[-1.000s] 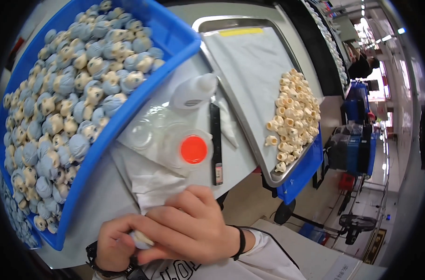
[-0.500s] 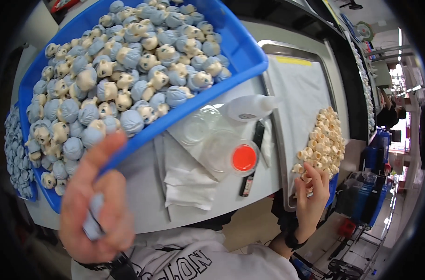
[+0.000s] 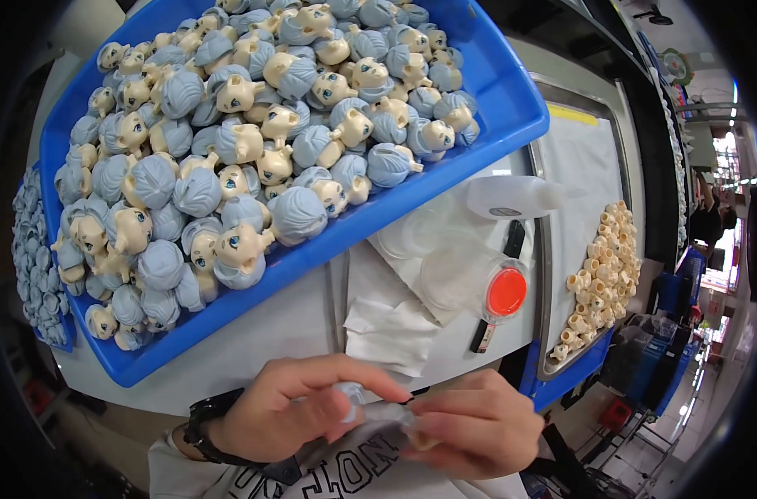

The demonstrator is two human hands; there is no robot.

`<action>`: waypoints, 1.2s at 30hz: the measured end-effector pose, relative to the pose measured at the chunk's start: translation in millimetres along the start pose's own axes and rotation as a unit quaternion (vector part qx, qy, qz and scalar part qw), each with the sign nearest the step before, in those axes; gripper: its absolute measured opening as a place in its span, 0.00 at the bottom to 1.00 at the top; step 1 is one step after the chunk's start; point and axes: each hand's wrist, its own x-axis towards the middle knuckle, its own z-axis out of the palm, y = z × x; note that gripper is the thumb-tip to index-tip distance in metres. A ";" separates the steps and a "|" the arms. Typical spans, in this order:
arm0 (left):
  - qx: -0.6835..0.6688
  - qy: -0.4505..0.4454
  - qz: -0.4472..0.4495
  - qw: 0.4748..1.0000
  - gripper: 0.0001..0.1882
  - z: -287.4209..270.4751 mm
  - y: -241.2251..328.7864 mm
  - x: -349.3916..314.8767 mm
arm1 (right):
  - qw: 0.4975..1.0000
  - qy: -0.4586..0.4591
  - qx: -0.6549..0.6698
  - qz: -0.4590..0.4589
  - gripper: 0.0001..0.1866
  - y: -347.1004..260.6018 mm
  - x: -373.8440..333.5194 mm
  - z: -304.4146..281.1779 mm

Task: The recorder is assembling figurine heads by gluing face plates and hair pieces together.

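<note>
Both hands meet low in the head view, close to the body, below the near table [image 3: 254, 333] edge. Left hand [image 3: 291, 407]: grip curled, thumb and forefinger pinched on a small pale-blue doll part [image 3: 351, 392]. Right hand [image 3: 478, 428]: grip closed too, fingertips clamped on the other end of the same piece, which runs into a greyish bit between the two hands; exact shape hidden by fingers. Black wristband on the left wrist [image 3: 197, 420].

Above the hands, a folded white cloth [image 3: 391, 324] lies on the table, touching a clear plastic container with an orange-red lid [image 3: 507, 292]. White squeeze bottle [image 3: 516, 198] lies on its side just beyond, black pen [image 3: 499, 287] beside the container. Big blue tray [image 3: 512, 100] heaped with blue-haired doll heads [image 3: 229, 158] takes the left and centre, its near rim tilted and close to the hands. Metal tray [image 3: 578, 141] right, cream small parts [image 3: 603, 274] piled at its near right corner. Open room: bare table strip between blue tray and cloth
</note>
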 end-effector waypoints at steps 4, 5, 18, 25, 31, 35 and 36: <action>0.124 0.025 0.140 0.982 0.21 1.3 -0.1 5.9 | 0.993 0.045 -0.113 -0.007 0.18 -11.7 15.5 22.2; 0.099 0.006 0.127 0.987 0.22 -1.3 -1.4 4.5 | 0.991 0.072 -0.113 -0.005 0.18 -12.2 16.1 25.6; -0.032 0.155 0.073 0.985 0.34 11.3 -0.2 -5.7 | 0.928 0.156 -0.336 0.025 0.16 -3.0 23.5 -33.8; -0.012 0.161 0.091 0.983 0.32 7.5 -0.4 -4.8 | 0.910 0.164 -0.369 0.096 0.20 0.0 35.8 -28.9; 0.024 0.157 0.141 0.977 0.29 5.2 -4.4 -2.0 | 0.908 0.168 -0.369 0.106 0.20 -0.5 34.4 -27.5; 0.007 0.176 0.173 0.969 0.27 7.3 -10.2 -0.8 | 0.932 0.173 -0.310 0.077 0.18 4.9 21.3 -26.4; 0.004 0.179 0.170 0.969 0.27 8.0 -9.7 0.1 | 0.932 0.175 -0.309 0.077 0.18 5.3 19.9 -25.1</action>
